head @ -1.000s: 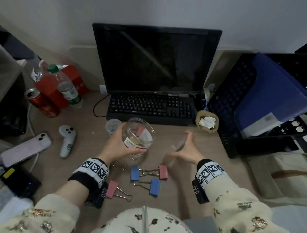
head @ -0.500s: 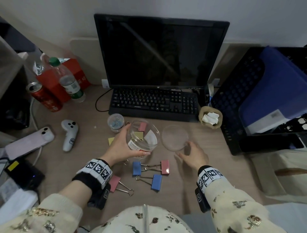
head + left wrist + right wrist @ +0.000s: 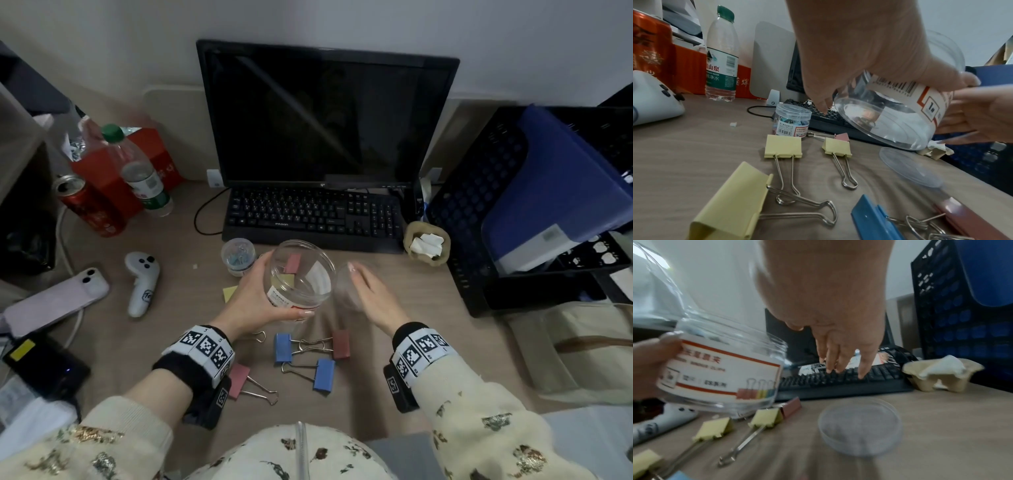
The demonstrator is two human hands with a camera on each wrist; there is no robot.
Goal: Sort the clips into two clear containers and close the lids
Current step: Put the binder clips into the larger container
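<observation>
Aloft, my left hand [image 3: 255, 301] gripped a clear, lidless jar [image 3: 300, 274] with a red-striped, barcoded label; my right hand's [image 3: 371, 298] fingers [image 3: 840, 360] hung straight.

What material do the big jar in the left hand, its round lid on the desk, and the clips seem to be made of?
Big jar: likely clear glossy plastic; the clips beneath show through it, and it carries a paper label.
Round lid: thin, slightly cloudy plastic, by its look.
Clips, such as the yellow clip: probably painted sheet metal with a matte finish, with shiny wire handles.
</observation>
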